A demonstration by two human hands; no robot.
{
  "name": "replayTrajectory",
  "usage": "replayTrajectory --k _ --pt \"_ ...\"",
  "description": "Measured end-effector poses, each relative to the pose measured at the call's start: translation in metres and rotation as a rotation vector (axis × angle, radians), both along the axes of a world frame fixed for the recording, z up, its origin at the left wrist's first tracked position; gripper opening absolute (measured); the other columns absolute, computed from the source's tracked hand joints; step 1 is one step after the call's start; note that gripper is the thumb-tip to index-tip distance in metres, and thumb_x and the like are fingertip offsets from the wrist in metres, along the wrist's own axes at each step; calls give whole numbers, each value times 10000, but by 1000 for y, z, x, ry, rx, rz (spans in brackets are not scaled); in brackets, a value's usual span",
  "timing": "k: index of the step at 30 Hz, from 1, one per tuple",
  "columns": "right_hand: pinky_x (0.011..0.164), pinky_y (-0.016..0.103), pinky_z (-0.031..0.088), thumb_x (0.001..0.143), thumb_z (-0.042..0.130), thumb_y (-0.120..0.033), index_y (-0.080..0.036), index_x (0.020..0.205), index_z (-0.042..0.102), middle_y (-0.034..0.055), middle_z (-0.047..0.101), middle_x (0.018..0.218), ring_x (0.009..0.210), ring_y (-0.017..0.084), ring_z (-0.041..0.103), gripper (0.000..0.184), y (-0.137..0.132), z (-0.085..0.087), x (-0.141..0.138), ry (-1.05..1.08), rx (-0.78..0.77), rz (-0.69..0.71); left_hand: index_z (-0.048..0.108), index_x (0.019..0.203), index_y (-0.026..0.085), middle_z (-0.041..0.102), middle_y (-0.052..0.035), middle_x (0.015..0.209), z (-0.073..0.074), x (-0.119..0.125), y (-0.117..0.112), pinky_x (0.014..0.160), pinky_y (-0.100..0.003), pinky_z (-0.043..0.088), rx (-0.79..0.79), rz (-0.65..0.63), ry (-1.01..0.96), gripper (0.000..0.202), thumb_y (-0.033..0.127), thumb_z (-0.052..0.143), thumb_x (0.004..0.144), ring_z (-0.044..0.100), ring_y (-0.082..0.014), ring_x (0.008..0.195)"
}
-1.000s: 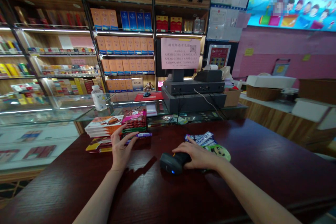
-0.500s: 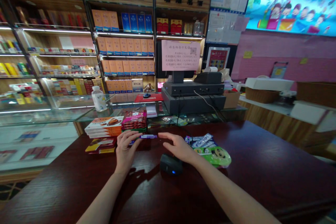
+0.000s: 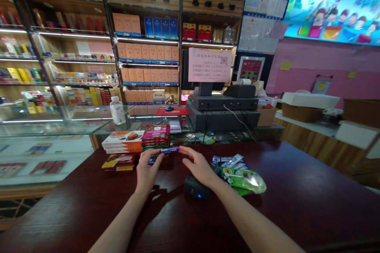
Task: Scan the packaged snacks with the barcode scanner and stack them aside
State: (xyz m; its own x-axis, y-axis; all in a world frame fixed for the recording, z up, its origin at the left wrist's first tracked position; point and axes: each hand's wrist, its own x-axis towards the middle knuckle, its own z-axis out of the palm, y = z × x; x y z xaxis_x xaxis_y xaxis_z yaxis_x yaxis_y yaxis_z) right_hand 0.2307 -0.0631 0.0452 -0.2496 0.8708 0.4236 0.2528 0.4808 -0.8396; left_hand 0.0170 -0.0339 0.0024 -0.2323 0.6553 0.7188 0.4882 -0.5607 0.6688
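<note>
A thin purple wrapped stick, likely a candy pack [image 3: 169, 150], is pinched at its left end between the thumb and fingers of my left hand [image 3: 147, 170]. My right hand [image 3: 200, 166] has its fingers stretched out and thumb apart, with the fingertips at the stick's right end. Whether they touch it I cannot tell. Below my right hand lies a black barcode scanner [image 3: 196, 187] with a blue light. To the right are several blue-and-white wrapped sticks [image 3: 236, 161] and a green packet with a panda print [image 3: 247, 181].
Behind my left hand stand stacked white-and-orange boxes [image 3: 123, 141], magenta packets [image 3: 157, 133] and yellow-and-red packs [image 3: 118, 163]. A glass counter holds a white bottle [image 3: 118, 111] and a cash register [image 3: 222, 116]. The dark wooden table [image 3: 297, 197] extends right.
The view has shifted slightly, so everything sits a little further right. The stick has tilted slightly, its right end higher. My left hand keeps its pinch; my right fingertips stay by the stick's right end.
</note>
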Motion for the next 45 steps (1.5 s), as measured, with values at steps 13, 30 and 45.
replayTrajectory --k 13,30,45 --pt "1000 391 517 864 541 -209 -191 1220 681 109 691 1228 1101 233 682 383 22 -5 -17 144 -48 -64 756 925 220 784 -29 938 26 0 1 917 -363 503 -319 -77 -120 390 556 636 769 708 -244 924" --pt "910 385 525 771 608 -187 -180 1202 693 75 736 1108 1059 242 664 440 32 5 -49 92 -334 -74 695 1123 262 776 -33 1040 22 -42 10 856 -326 521 -386 0 364 326 405 497 906 718 -233 970" --pt "535 194 390 782 672 -203 -176 1104 698 72 730 1001 716 130 664 324 59 1 -56 -222 -644 -43 664 1253 265 581 -128 1195 0 -34 10 858 -426 448 -546 172 880 454 151 415 890 519 -287 1099"
